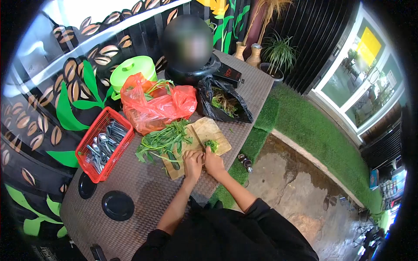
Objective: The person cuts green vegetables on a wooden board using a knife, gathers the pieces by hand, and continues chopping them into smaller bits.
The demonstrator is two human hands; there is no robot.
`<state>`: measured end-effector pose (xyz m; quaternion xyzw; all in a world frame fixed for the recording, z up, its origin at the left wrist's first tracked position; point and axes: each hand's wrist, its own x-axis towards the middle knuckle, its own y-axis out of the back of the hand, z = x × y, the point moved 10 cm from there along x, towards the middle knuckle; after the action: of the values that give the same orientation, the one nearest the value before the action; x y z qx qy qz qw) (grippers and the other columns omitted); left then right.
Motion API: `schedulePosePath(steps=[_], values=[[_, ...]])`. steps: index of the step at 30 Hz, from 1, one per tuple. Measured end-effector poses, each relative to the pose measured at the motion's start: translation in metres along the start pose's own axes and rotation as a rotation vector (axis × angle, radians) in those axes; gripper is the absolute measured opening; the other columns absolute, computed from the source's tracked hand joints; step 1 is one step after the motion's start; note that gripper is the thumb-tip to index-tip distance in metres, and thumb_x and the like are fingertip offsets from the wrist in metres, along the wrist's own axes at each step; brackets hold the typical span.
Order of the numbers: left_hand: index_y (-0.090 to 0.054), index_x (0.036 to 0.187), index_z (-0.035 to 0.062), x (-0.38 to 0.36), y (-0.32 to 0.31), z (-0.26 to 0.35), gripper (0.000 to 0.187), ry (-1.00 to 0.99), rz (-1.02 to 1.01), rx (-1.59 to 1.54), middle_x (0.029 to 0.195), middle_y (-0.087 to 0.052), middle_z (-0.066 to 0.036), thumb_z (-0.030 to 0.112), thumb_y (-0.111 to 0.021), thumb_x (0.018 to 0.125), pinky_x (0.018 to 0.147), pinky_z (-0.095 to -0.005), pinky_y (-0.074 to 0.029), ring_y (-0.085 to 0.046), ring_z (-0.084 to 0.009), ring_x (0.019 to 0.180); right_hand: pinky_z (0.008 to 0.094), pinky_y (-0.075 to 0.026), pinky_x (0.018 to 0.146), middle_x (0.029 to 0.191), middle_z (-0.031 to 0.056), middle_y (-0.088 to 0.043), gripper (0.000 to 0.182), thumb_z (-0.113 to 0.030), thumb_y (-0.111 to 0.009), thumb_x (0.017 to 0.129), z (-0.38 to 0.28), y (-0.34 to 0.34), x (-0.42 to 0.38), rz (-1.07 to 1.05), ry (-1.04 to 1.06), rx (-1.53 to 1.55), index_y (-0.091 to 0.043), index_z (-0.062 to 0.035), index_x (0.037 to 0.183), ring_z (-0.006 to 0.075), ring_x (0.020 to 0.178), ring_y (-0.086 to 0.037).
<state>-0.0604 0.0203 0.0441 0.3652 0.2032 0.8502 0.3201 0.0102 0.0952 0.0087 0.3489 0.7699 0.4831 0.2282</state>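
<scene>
A wooden cutting board (210, 127) lies on the woven-top table. My right hand (213, 163) is closed on a knife (198, 135), whose blade points away from me over the board; the handle is hidden in my fist. Right beside it, my left hand (192, 164) is curled over the ends of the leafy greens (164, 140), its fingers closed and partly hiding the stems. The greens spread to the left across the board and table. A small heap of chopped greens (212, 145) sits by my right fingers.
A red plastic bag (154, 108) and a black bag with plant scraps (224, 102) stand behind the board. Left are a red basket of cutlery (104, 143) and black plates (118, 205). A green lidded pot (133, 71) and a black box (227, 75) stand farther back.
</scene>
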Motion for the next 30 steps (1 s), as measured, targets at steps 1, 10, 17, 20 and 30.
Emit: schedulePosePath(steps=[1,10,17,20,30], values=[[-0.066,0.086,0.0004,-0.001,0.001,-0.002,0.01,0.035,-0.006,-0.023,0.085,-0.058,-0.011,0.005,-0.061,0.078,0.082,-0.0381,-0.038,-0.05,-0.0287,0.09,0.0474,-0.051,0.055,0.069,0.0227,-0.062,0.026,-0.022,-0.041,0.091,0.005,0.002,0.0,-0.004,-0.001,0.003,-0.039,-0.0002,0.105,0.0388,0.065,-0.063],[-0.066,0.086,0.0005,0.0,0.006,0.002,0.012,0.01,0.028,-0.006,0.084,-0.057,-0.01,0.006,-0.062,0.076,0.081,-0.038,-0.04,-0.05,-0.0281,0.089,0.0487,-0.05,0.059,0.076,0.0266,-0.061,0.033,-0.024,-0.04,0.091,0.013,0.01,-0.024,-0.091,0.005,0.034,-0.037,0.0029,0.11,0.0425,0.068,-0.061],[-0.066,0.086,-0.0008,0.001,0.002,-0.002,0.013,0.002,0.005,-0.028,0.082,-0.058,-0.01,0.005,-0.06,0.077,0.079,-0.0375,-0.04,-0.051,-0.0276,0.085,0.0499,-0.05,0.056,0.071,0.025,-0.061,0.027,-0.018,-0.043,0.088,0.004,-0.004,-0.031,-0.086,-0.068,0.048,-0.038,0.0019,0.106,0.0416,0.065,-0.062],[-0.066,0.087,-0.0012,-0.001,0.001,0.001,0.013,-0.012,-0.048,-0.029,0.083,-0.058,-0.01,0.004,-0.059,0.077,0.078,-0.0371,-0.04,-0.051,-0.0278,0.084,0.0475,-0.051,0.054,0.066,0.0227,-0.061,0.021,-0.015,-0.044,0.087,-0.003,0.0,-0.019,0.031,-0.025,0.036,-0.039,0.0003,0.101,0.0386,0.063,-0.063],[-0.064,0.085,-0.0024,-0.003,0.01,0.003,0.012,-0.001,0.058,0.005,0.084,-0.056,-0.011,0.006,-0.058,0.08,0.079,-0.0387,-0.039,-0.049,-0.0289,0.086,0.0472,-0.051,0.055,0.067,0.0205,-0.062,0.026,-0.023,-0.044,0.089,0.012,0.001,-0.029,-0.007,-0.056,-0.024,-0.039,-0.0015,0.103,0.0381,0.064,-0.063]])
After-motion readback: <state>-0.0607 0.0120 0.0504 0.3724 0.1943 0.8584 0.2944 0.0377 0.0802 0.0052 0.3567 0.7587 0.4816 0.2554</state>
